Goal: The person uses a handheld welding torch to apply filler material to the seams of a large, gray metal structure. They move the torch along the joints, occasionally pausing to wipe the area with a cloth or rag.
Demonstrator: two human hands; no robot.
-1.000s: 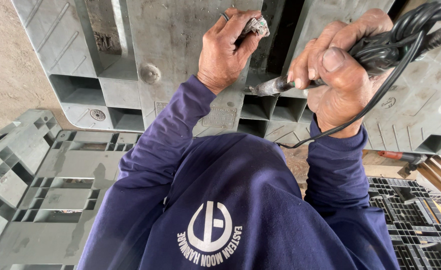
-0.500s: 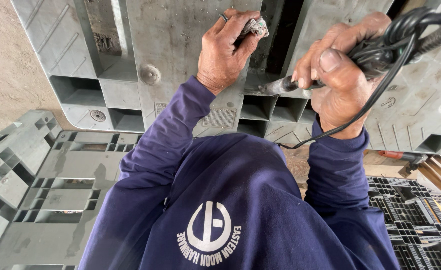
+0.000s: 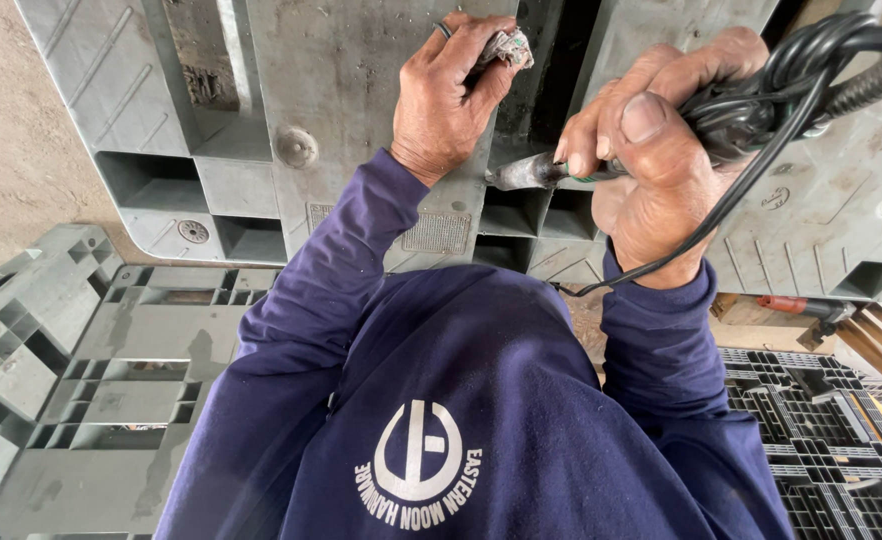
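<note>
Near the top centre of the frame, the left hand (image 3: pixel 448 95) pinches a small crumpled grey wad (image 3: pixel 506 46) against a big grey plastic pallet (image 3: pixel 341 110) standing on edge. At upper right, the right hand (image 3: pixel 651 160) grips a metal-tipped tool (image 3: pixel 526 172) whose tip touches the pallet just below the left hand; its black cord (image 3: pixel 791 75) loops over the fingers. Dark blue sleeves (image 3: pixel 311 300) fill the lower middle. Another grey pallet (image 3: pixel 111 390) lies flat at lower left, a black one (image 3: pixel 821 440) at lower right.
</note>
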